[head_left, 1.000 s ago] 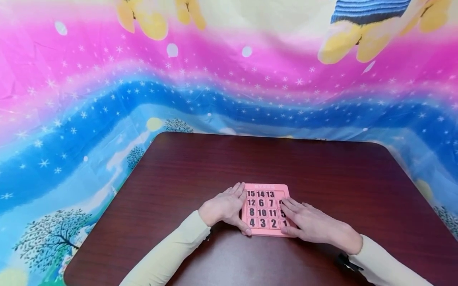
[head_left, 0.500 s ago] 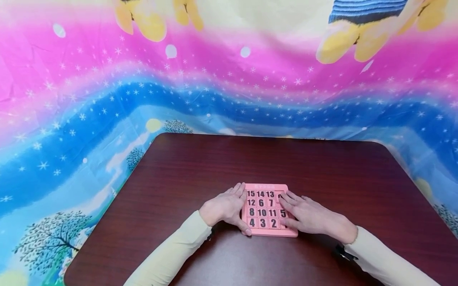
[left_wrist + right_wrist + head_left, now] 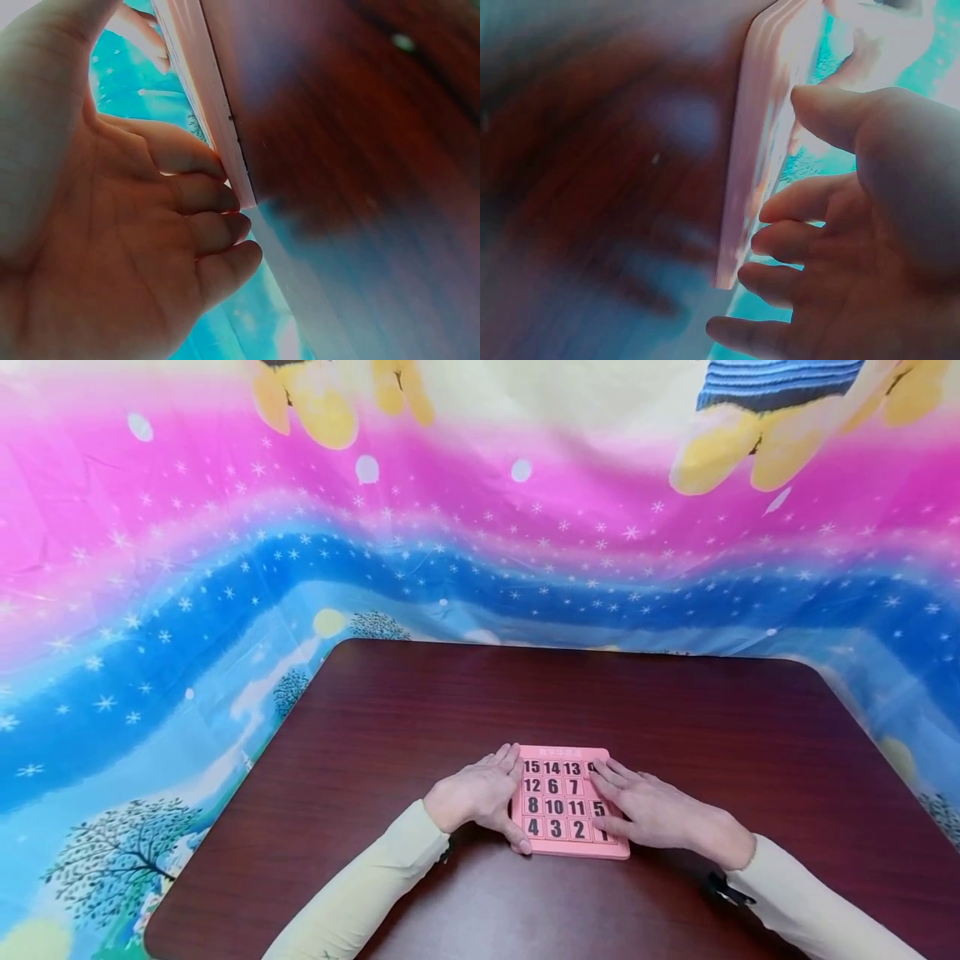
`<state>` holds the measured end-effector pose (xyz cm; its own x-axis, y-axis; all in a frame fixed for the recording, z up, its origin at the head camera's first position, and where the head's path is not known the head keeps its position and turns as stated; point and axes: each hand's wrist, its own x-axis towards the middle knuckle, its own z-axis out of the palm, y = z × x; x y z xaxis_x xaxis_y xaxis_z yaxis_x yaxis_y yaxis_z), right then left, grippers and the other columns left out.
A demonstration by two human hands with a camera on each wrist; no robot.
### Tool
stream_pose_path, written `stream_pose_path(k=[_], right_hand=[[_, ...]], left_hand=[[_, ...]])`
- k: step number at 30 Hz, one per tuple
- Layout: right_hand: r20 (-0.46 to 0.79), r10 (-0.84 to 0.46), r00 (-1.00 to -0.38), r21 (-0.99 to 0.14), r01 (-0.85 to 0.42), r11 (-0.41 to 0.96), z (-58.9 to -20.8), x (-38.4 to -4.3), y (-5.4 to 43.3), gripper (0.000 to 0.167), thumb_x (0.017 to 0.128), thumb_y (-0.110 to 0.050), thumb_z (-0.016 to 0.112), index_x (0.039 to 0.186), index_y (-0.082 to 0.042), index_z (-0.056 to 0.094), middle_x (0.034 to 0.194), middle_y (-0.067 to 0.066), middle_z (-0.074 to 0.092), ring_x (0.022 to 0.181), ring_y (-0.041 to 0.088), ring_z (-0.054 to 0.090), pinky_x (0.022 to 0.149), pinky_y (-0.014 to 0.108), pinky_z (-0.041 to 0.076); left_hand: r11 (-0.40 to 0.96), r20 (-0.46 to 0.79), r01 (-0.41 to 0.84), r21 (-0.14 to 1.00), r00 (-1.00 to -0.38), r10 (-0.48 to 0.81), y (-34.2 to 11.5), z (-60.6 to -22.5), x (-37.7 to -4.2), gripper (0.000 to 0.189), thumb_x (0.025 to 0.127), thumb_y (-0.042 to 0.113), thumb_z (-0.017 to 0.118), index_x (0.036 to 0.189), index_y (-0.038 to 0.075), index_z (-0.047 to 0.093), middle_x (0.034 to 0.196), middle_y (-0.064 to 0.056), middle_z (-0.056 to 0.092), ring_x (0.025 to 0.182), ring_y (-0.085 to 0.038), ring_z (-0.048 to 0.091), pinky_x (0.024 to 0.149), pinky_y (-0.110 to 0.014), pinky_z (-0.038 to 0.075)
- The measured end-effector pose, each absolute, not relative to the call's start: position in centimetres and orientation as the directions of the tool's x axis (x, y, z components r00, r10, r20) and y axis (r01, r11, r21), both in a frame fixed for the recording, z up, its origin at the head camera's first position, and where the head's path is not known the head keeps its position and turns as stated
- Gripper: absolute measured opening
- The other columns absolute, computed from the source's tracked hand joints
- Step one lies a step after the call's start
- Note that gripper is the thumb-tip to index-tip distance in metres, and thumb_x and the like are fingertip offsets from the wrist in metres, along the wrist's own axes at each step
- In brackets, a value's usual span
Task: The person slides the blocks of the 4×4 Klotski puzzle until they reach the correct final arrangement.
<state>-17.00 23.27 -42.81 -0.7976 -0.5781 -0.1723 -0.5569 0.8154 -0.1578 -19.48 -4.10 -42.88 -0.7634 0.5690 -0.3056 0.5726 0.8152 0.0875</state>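
Observation:
A pink sliding number puzzle point(image 3: 558, 850) lies flat on the table, with bold black numbers on its square tiles. My left hand point(image 3: 474, 795) rests along its left side, the fingertips near the far left corner and the thumb at the near left corner. In the left wrist view, those fingers touch the puzzle's side edge point(image 3: 214, 105). From the right, my right hand point(image 3: 652, 810) reaches over the puzzle with fairly straight fingers. Its fingertips touch the partly covered top right tile point(image 3: 591, 767), and its thumb lies over the lower right tiles. The right end of the second row is hidden beneath the fingers.
A dark reddish-brown wooden table point(image 3: 420, 702) with rounded corners bears the puzzle. Behind it and at its sides hangs a colourful cloth point(image 3: 480, 543) with pink and blue bands, snowflakes and trees.
The right hand has shifted slightly away from me. A tile in the right column has slid from the second row up into the top right space. The left hand keeps its place.

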Motion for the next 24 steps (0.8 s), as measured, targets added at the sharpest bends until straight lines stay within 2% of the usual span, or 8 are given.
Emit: stream_pose_path(k=[12, 18, 24], right_hand=[[-0.184, -0.612, -0.769, -0.177, -0.587, 0.790, -42.0, -12.8, 23.3, 0.073, 0.094, -0.054, 0.056, 0.147, -0.005, 0.045, 0.156, 0.015, 0.038, 0.146, 0.036, 0.034, 0.108, 0.065, 0.037], [-0.207, -0.597, -0.775, -0.186, -0.568, 0.802, -42.2, -12.1, 23.2, 0.072, 0.093, -0.051, 0.058, 0.147, -0.006, 0.044, 0.157, 0.015, 0.038, 0.146, 0.035, 0.034, 0.109, 0.064, 0.036], [-0.175, -0.602, -0.779, -0.171, -0.578, 0.798, -42.5, -12.1, 23.3, 0.071, 0.093, -0.050, 0.059, 0.146, -0.005, 0.045, 0.155, 0.015, 0.040, 0.145, 0.035, 0.035, 0.109, 0.064, 0.037]], left_hand=[[0.820, -0.303, 0.569, 0.064, -0.771, 0.559, -4.1, -42.9, -19.6, 0.136, 0.060, 0.080, 0.073, 0.156, 0.001, 0.017, 0.165, -0.017, 0.009, 0.154, -0.027, 0.011, 0.126, -0.036, 0.018], [0.823, -0.313, 0.563, 0.077, -0.770, 0.556, -4.0, -42.8, -19.5, 0.136, 0.060, 0.079, 0.073, 0.156, 0.002, 0.017, 0.165, -0.017, 0.009, 0.154, -0.026, 0.010, 0.126, -0.036, 0.017], [0.819, -0.315, 0.569, 0.074, -0.766, 0.560, -4.0, -42.9, -19.5, 0.135, 0.061, 0.079, 0.073, 0.156, 0.001, 0.017, 0.165, -0.017, 0.008, 0.154, -0.027, 0.010, 0.126, -0.036, 0.018]])
